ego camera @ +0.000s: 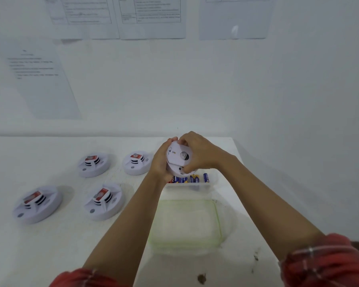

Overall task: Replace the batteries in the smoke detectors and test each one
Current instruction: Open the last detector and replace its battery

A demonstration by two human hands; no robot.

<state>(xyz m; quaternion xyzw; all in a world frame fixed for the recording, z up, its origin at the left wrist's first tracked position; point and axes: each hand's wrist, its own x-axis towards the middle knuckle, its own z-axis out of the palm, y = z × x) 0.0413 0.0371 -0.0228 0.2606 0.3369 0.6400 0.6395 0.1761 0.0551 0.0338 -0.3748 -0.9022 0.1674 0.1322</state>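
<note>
Smoke detector (pixel 177 159) gripped by left hand (pixel 159 163), right hand (pixel 202 153), blue batteries (pixel 206 177) behind, probably boxed, partly hidden

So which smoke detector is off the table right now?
The held detector, between left hand and right hand; the other four lie on the table.

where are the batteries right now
In the head view, right of centre: the batteries sit in a clear tray just below the held smoke detector, beyond the green-rimmed container.

White detector (pixel 177 157) tilted, back showing, above blue batteries (pixel 192 179); four other detectors (pixel 103 200) lie face-up.
</note>
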